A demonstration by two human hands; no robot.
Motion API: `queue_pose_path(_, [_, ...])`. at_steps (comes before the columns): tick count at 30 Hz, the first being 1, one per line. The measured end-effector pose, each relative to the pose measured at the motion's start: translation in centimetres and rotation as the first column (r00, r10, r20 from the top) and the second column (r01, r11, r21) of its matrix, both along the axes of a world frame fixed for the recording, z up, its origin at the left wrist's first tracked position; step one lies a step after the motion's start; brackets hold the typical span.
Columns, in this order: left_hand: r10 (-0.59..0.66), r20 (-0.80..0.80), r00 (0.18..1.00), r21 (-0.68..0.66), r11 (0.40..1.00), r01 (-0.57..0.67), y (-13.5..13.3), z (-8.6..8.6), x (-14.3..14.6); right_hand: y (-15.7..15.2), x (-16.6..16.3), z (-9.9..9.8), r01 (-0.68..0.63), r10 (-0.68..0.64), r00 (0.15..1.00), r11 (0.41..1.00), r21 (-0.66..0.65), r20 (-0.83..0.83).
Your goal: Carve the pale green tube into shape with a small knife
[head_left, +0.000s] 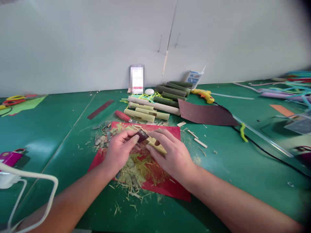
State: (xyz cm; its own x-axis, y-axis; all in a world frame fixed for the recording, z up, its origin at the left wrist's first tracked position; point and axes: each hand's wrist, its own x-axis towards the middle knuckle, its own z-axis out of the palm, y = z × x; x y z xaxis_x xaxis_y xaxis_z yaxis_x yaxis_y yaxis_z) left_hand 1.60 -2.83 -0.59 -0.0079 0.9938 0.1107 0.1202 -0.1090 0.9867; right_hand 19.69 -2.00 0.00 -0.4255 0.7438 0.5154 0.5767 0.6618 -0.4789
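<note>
My left hand (pixel 120 147) pinches a small dark piece of sandpaper (pixel 142 135) between thumb and fingers. In my right hand (pixel 173 155) is a short bamboo tube (pixel 157 147), pale yellow, with a notch cut in its side. The sandpaper touches or nearly touches the tube's left end. Both hands are over a red sheet (pixel 175 186) strewn with bamboo shavings (pixel 132 178). Just beyond the sheet lies a red-handled tool (pixel 122 116), its working end hard to make out.
Behind lie peeled bamboo tubes (pixel 139 115) and green ones (pixel 171 91). A brown sandpaper sheet (pixel 206 113) and yellow glue gun (pixel 204 94) are at right, with a black cord (pixel 264 150). A phone (pixel 137 79) leans on the wall. A white cable (pixel 54 187) loops at left.
</note>
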Motion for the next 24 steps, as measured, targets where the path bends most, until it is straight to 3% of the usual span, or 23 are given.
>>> queue_pose_path(5, [-0.004,-0.04,0.999,0.037,0.999,0.006,-0.01,-0.2,-0.03,0.02,-0.06,-0.11,-0.008,0.008,1.0,1.0,0.016,-0.025])
queue_pose_path(9, [-0.018,-0.134,0.991,0.101,0.994,0.032,-0.32,-0.07,0.16,-0.04,-0.23,0.03,-0.003,0.0,0.999,0.999,-0.054,-0.054])
queue_pose_path(16, [-0.042,-0.269,0.962,0.291,0.949,0.123,-0.37,0.24,0.14,-0.04,-0.46,-0.02,-0.028,0.013,0.993,0.991,-0.128,-0.115])
queue_pose_path(22, [0.039,-0.259,0.965,0.229,0.973,0.023,-0.61,0.02,0.05,0.04,-0.44,-0.57,-0.093,0.078,0.981,0.992,-0.08,-0.175])
queue_pose_path(24, [0.03,-0.288,0.957,0.24,0.97,0.041,-0.65,0.09,0.01,0.02,-0.44,-0.68,-0.094,0.081,0.981,0.993,-0.069,-0.175])
